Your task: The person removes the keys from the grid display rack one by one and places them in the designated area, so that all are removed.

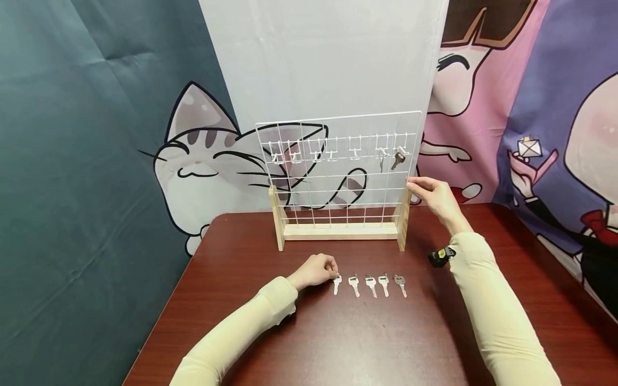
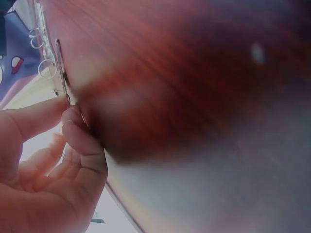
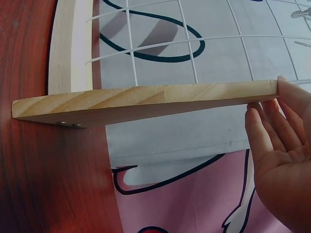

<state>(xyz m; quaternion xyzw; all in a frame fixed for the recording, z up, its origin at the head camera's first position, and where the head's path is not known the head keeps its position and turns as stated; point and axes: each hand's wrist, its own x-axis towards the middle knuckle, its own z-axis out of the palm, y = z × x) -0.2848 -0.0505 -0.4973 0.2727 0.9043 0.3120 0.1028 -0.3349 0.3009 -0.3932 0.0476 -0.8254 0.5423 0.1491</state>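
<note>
My left hand (image 1: 316, 269) is low over the table, its thumb and fingertips pinching the ring end of the leftmost key (image 1: 336, 286). In the left wrist view this key (image 2: 59, 53) appears edge-on beyond the fingertips. Several more silver keys (image 1: 370, 286) with small rings lie in a row to its right. My right hand (image 1: 436, 199) grips the top of the right wooden upright (image 3: 165, 94) of a white wire grid rack (image 1: 338, 185), thumb on one side and fingers on the other. A dark key (image 1: 398, 160) and a thinner-looking key (image 1: 381, 161) hang from hooks at the rack's upper right.
More white hooks (image 1: 295, 157) line the upper grid toward the left, with no keys on them. The rack's wooden base bar (image 1: 340, 234) stands near the back of the reddish-brown table (image 1: 367, 343). Printed cloth (image 1: 318, 53) hangs close behind it.
</note>
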